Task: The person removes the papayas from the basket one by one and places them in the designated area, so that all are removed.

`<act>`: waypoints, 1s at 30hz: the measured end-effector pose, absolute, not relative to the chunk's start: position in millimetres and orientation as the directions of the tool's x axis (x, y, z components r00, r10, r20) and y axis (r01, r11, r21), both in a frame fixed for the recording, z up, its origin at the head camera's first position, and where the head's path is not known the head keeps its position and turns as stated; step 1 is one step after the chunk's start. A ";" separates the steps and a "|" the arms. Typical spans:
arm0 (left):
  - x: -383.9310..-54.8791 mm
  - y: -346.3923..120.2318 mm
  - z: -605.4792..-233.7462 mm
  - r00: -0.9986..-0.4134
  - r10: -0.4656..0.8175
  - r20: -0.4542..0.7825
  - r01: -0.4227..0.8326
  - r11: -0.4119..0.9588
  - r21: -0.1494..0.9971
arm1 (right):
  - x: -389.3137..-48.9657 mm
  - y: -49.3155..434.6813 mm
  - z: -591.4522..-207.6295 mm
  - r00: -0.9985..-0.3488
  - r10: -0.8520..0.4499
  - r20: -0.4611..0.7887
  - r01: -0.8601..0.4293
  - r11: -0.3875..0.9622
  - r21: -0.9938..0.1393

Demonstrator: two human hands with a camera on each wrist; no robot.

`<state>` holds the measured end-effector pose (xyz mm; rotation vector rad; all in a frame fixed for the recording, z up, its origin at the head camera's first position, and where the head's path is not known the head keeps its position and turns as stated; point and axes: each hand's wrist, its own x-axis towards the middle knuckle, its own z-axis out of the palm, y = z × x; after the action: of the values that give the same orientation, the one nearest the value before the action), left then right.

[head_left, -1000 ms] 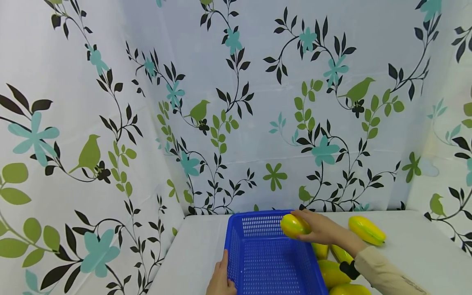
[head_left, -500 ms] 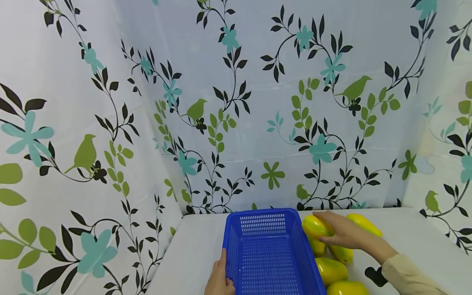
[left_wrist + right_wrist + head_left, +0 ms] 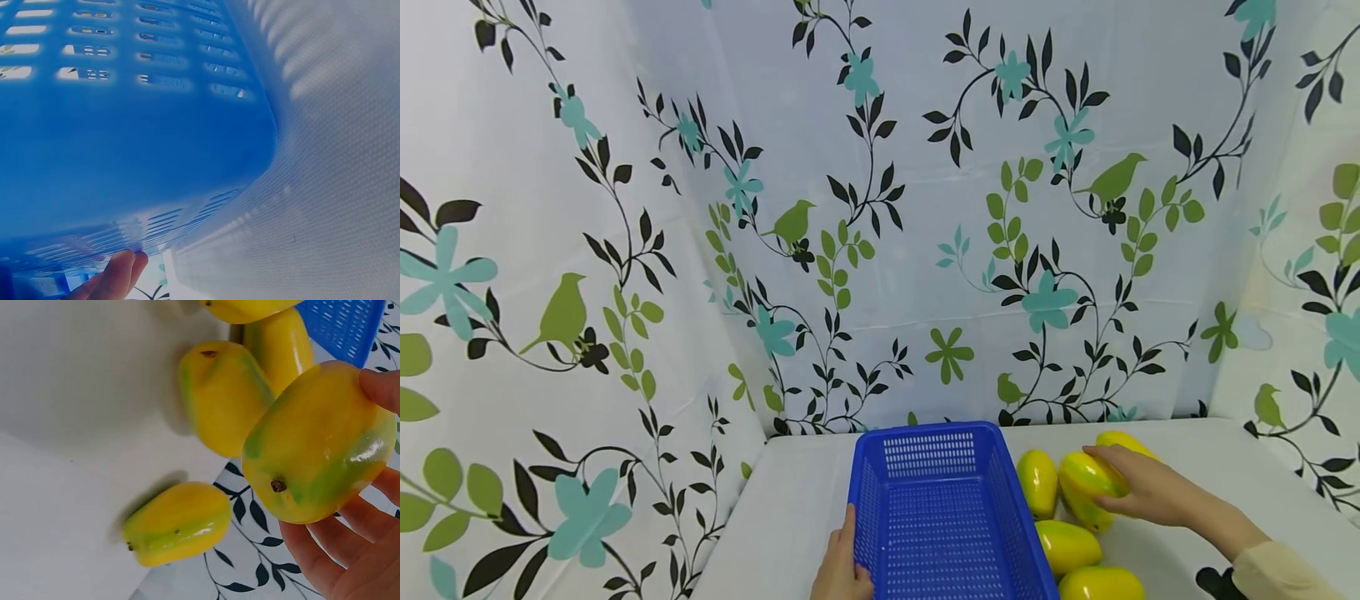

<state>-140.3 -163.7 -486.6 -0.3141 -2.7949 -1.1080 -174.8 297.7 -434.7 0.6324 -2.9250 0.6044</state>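
A yellow mango with green patches is in my right hand, raised over another mango that it partly hides. In the right wrist view, thumb and fingers wrap around the held mango. My left hand grips the left side of a blue plastic basket. The left wrist view shows fingertips against the slotted wall of that basket. No fruit is visible inside the part of the basket in view.
Right of the basket lie more mangoes: one by its wall, two nearer me, and one farther back. They rest on a white table. A patterned curtain stands behind and at both sides.
My right hand has carried the mango rightward from over the basket's right rim to above the mangoes beside it. My left hand has stayed at the basket.
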 end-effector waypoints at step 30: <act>-135.5 -171.4 -486.1 -0.972 0.137 0.192 0.230 0.732 0.641 | -148.5 325.5 -465.4 -0.947 -0.306 0.097 -0.318 0.855 -0.410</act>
<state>-135.5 -171.4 -486.1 -0.2982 -2.7994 -1.0630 -148.5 325.5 -465.4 0.5044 -2.9982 0.6697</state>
